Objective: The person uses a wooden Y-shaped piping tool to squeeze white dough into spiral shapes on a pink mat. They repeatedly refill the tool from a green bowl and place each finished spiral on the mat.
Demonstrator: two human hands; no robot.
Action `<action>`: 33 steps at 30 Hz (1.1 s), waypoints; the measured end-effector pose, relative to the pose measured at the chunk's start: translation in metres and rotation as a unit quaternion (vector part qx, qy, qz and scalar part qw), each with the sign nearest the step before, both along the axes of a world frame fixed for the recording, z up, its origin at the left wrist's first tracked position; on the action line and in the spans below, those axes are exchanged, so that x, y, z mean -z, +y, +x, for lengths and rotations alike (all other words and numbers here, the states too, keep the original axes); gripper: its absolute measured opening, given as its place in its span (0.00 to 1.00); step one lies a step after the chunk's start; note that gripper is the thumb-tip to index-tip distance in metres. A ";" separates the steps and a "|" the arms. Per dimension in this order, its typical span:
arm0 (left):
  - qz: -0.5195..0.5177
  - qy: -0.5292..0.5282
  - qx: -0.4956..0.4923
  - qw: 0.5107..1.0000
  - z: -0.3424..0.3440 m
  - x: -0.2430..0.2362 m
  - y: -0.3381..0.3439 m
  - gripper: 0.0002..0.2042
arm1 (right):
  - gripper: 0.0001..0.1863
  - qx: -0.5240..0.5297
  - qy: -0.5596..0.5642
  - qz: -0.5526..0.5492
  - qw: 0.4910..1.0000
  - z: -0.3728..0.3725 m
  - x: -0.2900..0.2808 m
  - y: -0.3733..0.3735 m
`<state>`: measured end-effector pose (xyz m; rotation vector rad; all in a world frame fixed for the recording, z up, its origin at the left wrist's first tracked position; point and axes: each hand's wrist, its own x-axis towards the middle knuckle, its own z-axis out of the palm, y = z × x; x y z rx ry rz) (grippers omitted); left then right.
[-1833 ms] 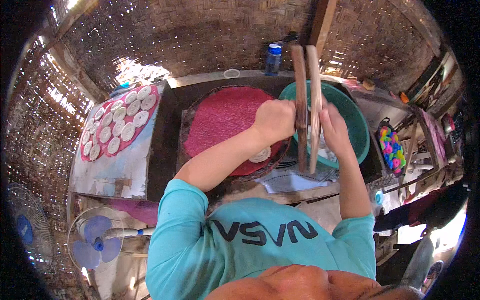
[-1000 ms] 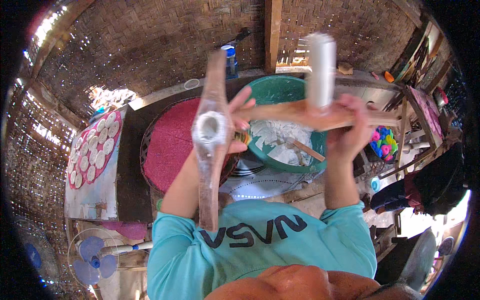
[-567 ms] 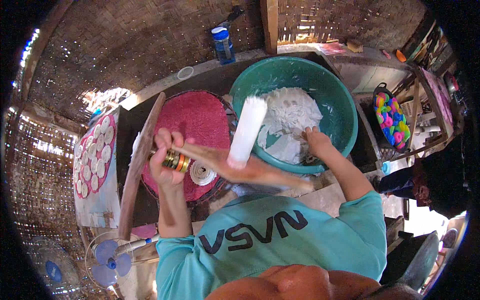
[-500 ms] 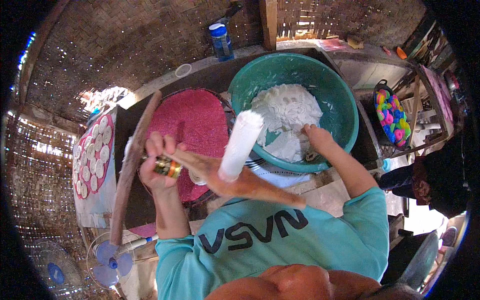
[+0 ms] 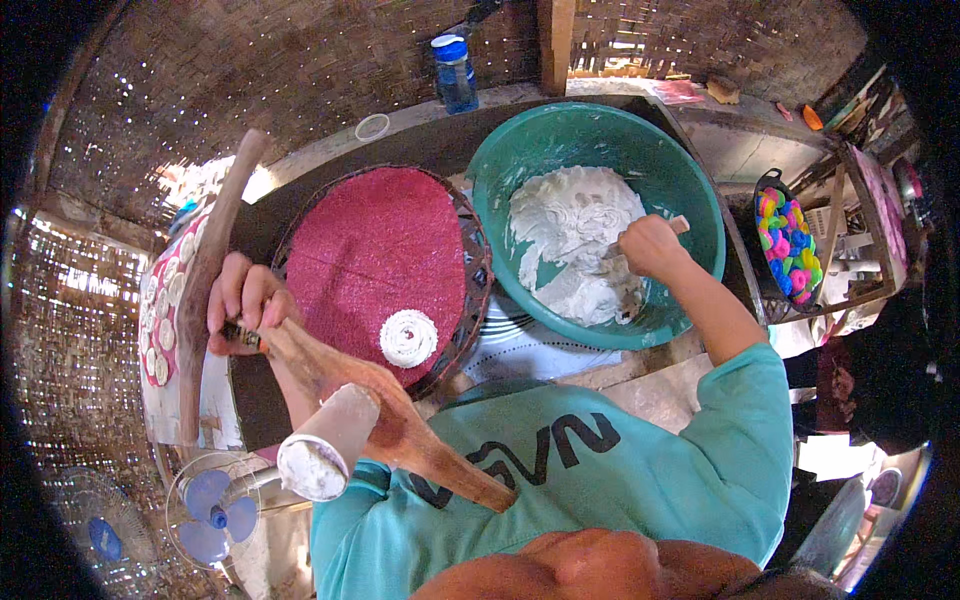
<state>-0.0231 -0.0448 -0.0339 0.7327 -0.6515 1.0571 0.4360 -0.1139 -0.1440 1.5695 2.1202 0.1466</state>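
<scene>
1. Two bare hands are at work, and we see our left hand (image 5: 248, 305) with its fingers curled round one end of a brown wooden bar (image 5: 400, 425).
2. A white tube (image 5: 340, 425) sticks out from the middle of that bar, tipped over toward us, and we see white paste (image 5: 312, 472) in its open end.
3. Next to the same hand we see a long, darker wooden bar (image 5: 205, 280); we cannot tell if the fingers touch it.
4. Our right hand (image 5: 655, 247) has its fingers closed round a wooden stick (image 5: 681, 224), over a big green tub (image 5: 692, 200).
5. Inside the tub we see a large heap of white dough (image 5: 575, 215), with smears up the walls.
6. Just left of the tub we find a round woven tray (image 5: 480, 290) with a red sheet (image 5: 375, 250) in it, and one white swirl (image 5: 408, 338) sits near the sheet's edge.
7. Off to our right, a black basket (image 5: 766, 182) is full of bright, many-coloured curls (image 5: 788, 245).
8. Behind the table (image 5: 440, 140) we see an upright blue bottle (image 5: 456, 80).
</scene>
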 end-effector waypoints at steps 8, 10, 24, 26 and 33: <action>-0.005 -0.006 0.085 0.996 0.015 0.008 -0.002 0.20 | 0.07 0.019 0.034 -0.006 0.999 -0.016 0.026 -0.007; 0.017 0.029 0.083 0.996 0.017 0.009 -0.004 0.21 | 0.07 0.024 0.037 -0.016 0.999 -0.026 0.024 -0.008; 0.006 0.289 -0.123 0.949 0.043 -0.035 -0.023 0.14 | 0.28 0.254 0.311 -0.034 0.915 0.025 -0.067 -0.068; 0.009 0.315 -0.165 0.934 0.060 -0.042 -0.015 0.18 | 0.29 0.260 0.396 -0.035 0.880 0.052 -0.098 -0.083; 0.168 0.544 -0.270 0.777 0.149 -0.065 -0.040 0.18 | 0.25 0.206 0.621 -0.018 0.756 0.089 -0.195 -0.134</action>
